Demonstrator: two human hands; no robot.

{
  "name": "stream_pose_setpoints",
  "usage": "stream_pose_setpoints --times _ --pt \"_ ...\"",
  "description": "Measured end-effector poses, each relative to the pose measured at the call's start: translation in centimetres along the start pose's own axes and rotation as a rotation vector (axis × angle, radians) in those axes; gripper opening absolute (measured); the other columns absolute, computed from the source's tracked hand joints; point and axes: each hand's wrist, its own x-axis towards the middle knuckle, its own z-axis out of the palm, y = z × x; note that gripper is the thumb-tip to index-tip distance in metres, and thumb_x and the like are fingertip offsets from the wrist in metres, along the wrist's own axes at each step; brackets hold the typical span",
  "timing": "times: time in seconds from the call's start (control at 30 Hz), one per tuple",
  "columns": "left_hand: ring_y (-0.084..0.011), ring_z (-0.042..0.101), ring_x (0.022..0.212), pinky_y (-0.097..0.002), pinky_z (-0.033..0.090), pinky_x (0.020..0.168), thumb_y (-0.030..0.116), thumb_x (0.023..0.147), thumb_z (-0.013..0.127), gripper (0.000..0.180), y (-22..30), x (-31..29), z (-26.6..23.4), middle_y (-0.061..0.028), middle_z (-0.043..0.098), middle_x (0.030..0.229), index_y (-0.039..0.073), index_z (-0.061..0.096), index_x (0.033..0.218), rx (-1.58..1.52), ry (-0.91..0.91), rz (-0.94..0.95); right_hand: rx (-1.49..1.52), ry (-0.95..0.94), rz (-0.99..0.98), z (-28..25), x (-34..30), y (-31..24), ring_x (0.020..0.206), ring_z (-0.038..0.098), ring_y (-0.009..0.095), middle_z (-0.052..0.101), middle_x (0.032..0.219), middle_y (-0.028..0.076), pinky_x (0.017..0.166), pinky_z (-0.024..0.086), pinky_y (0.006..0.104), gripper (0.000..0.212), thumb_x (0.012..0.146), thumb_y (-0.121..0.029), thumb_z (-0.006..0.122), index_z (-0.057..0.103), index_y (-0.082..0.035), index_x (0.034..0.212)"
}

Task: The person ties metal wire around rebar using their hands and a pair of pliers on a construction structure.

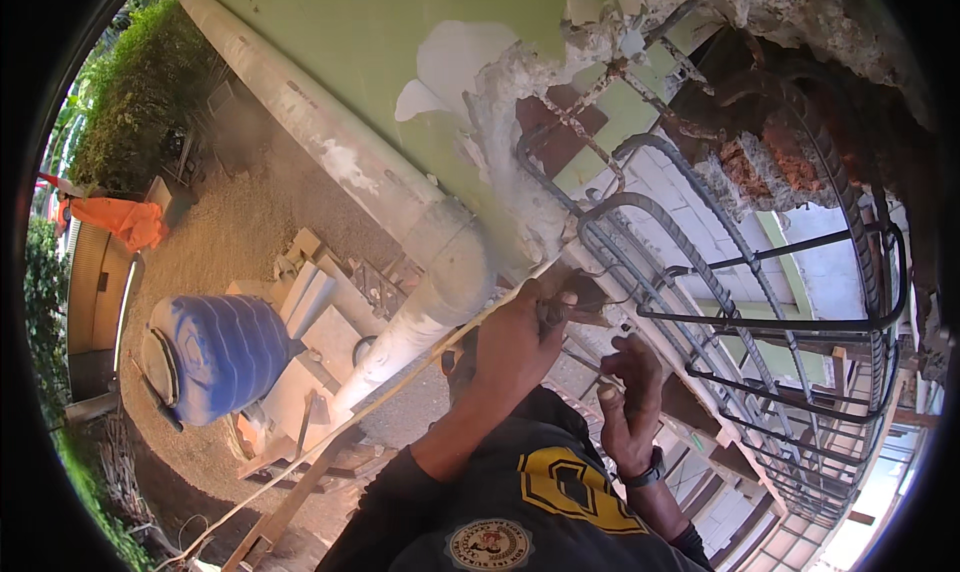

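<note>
My left hand (515, 344) is closed in a fist at the near end of a steel rebar cage (770, 323). Between its fingers sits a small dark object, too covered to name. Close to that fist a thin dark wire loops toward the bars. My right hand (632, 402), with a dark watch on the wrist, is raised just below the cage, its fingers half bent and apart with nothing visible in them. A pale yellow cord (370, 398) runs from the lower left up past my left hand. Along the cage's lower side lies a long board edge (745, 454).
Broken concrete (510, 102) edges the green wall (370, 22) around the rusty bars. A white pipe (330, 147) slants down to an elbow beside my left arm. Below at left are a blue barrel (225, 357), scattered boards, gravel ground and an orange cloth (120, 222).
</note>
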Motion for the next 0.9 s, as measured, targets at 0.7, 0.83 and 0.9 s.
stream_pose_setpoints --times 0.7,0.83,0.9 --pt "-0.0181 0.065 0.085 -0.0271 0.050 0.075 0.010 0.093 0.066 0.023 -0.3 -1.0 -4.9 -0.0102 0.067 0.097 -0.002 0.064 0.113 -0.420 0.107 0.281 0.527 -0.194 0.389 5.8 7.7 -5.8 0.059 0.041 0.005 0.049 0.066 -0.004 0.055 0.035 0.0245 0.029 0.104 -0.027 0.054 0.065 -0.001 0.097" --pt "-0.0142 0.063 0.083 -0.0263 0.049 0.076 0.007 0.096 0.062 0.015 -0.5 0.8 -5.5 -0.0080 0.068 0.088 -0.003 0.066 0.106 -0.490 0.141 0.232 0.391 -0.188 0.399 6.1 8.5 -6.3 0.061 0.041 0.004 0.052 0.071 -0.005 0.057 0.036 0.0230 0.025 0.103 -0.024 0.056 0.066 -0.002 0.100" --pt "-0.0162 0.064 0.071 -0.0292 0.050 0.069 0.011 0.094 0.064 0.012 -0.9 2.0 -5.7 -0.0113 0.069 0.085 -0.001 0.068 0.097 -0.587 0.139 0.132 0.285 -0.140 0.389 6.3 8.9 -6.9 0.062 0.042 0.004 0.053 0.074 -0.004 0.058 0.037 0.0223 0.022 0.103 -0.021 0.056 0.066 -0.001 0.102"
